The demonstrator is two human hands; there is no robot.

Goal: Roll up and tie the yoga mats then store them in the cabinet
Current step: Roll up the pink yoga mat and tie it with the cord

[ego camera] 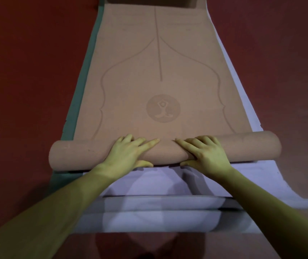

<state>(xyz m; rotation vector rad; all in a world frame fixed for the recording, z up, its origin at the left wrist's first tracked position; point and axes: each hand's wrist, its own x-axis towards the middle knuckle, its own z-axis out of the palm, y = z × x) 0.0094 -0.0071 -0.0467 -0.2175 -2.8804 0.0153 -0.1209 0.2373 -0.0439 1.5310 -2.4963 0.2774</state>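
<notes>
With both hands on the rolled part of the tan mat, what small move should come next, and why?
Probably push the roll forward another turn: the left hand and right hand press its middle, and most of the tan mat, including the round emblem, lies flat ahead.

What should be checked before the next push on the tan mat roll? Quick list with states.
1. Left hand on the rolled part of the tan cork-textured yoga mat: ok.
2. Right hand on the roll: ok.
3. Roll ends level: not ok, left end sits nearer than right.
4. Unrolled stretch flat ahead: ok.
5. Pale lilac mat underneath not caught in the roll: ok.
6. Tie strap within reach: cannot tell.
</notes>
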